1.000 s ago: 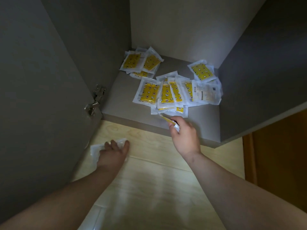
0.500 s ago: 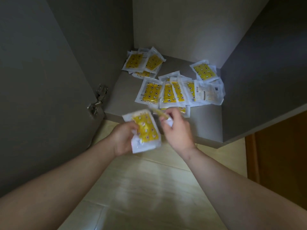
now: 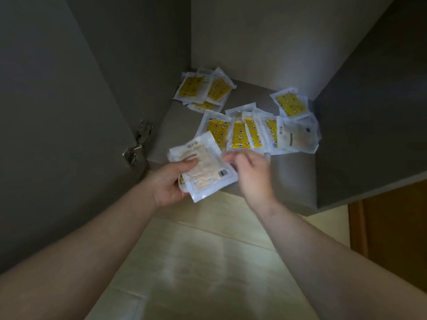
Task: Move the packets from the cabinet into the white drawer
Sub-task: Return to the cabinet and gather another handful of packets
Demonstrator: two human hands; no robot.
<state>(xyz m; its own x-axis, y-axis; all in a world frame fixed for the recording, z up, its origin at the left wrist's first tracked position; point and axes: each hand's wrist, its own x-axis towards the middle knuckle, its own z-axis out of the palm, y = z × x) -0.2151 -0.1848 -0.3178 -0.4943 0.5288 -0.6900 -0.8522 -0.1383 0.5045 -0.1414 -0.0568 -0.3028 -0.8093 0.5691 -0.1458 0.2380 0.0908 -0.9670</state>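
Observation:
Several clear packets with yellow printed contents lie on the grey cabinet floor [image 3: 293, 179]: a fanned row [image 3: 240, 135] in the middle, a small pile [image 3: 203, 88] at the back left and one packet [image 3: 291, 105] at the back right. My left hand [image 3: 171, 183] grips a small stack of packets [image 3: 205, 169] in front of the cabinet's edge, pale back side up. My right hand [image 3: 251, 172] is blurred beside that stack, its fingertips at the stack's right edge; whether it holds anything cannot be told. The white drawer is not in view.
The grey cabinet door [image 3: 57, 123] stands open on the left, with a metal hinge [image 3: 138, 142] at its inner edge. Pale wood-look floor [image 3: 208, 262] lies below. A brown wooden panel [image 3: 392, 227] is at the lower right.
My left hand rose from the floor with a packet to the cabinet's edge. My right hand pulled a packet off the shelf and laid it on the left hand's stack, pale side up.

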